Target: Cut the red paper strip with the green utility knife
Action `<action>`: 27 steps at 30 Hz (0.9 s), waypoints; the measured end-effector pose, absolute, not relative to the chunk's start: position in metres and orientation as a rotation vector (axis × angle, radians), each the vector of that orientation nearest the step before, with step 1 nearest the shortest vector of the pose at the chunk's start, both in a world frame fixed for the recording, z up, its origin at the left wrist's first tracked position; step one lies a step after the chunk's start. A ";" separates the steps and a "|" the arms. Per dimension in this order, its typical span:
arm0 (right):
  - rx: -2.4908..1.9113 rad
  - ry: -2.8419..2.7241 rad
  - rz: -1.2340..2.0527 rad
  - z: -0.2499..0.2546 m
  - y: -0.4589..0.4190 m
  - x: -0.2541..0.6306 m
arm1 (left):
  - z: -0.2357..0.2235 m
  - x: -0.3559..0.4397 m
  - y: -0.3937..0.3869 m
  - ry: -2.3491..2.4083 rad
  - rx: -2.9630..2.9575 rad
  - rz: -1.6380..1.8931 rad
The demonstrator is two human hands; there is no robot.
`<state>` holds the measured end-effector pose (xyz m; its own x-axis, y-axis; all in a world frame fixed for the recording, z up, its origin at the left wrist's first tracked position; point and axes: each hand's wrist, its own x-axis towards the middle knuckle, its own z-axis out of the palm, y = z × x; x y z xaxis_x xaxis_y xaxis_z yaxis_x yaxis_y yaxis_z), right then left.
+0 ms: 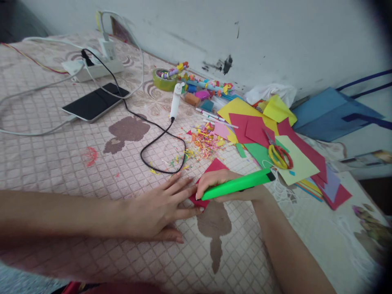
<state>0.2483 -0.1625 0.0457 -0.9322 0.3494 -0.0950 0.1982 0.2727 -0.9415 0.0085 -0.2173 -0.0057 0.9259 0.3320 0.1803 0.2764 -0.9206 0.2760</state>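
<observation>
My left hand (162,208) lies flat with fingers stretched out, its fingertips pressing on the left edge of a red paper sheet (214,166) on the pink quilted cloth (92,171). My right hand (223,183) is closed round a bright green marker-like tool (237,184), which lies across the red paper with its dark end pointing right. Most of the red sheet is hidden under both hands.
Coloured paper sheets (260,130) and yellow-and-red scissors (280,157) lie to the right. Paper scraps (205,143), pens, a tape roll (163,79) and a white glue gun (176,100) with black cable sit behind. A phone (94,102) and power strip (92,67) are far left.
</observation>
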 end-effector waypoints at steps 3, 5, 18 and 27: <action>-0.515 -2.392 1.736 0.044 -0.163 0.249 | -0.005 0.008 -0.217 0.450 2.835 0.323; -0.507 -2.383 1.736 0.042 -0.162 0.250 | -0.003 0.009 -0.217 0.450 2.831 0.317; -0.490 -2.373 1.762 0.040 -0.159 0.251 | -0.003 0.007 -0.216 0.444 2.802 0.364; -0.515 -2.341 1.818 0.042 -0.158 0.249 | -0.003 0.006 -0.217 0.466 2.819 0.325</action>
<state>0.2489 -0.1580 0.0424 -0.9327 0.3456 -0.1029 0.1851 0.2142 -0.9591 0.0061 -0.2172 -0.0030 0.9233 0.3419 0.1748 0.2825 -0.9132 0.2938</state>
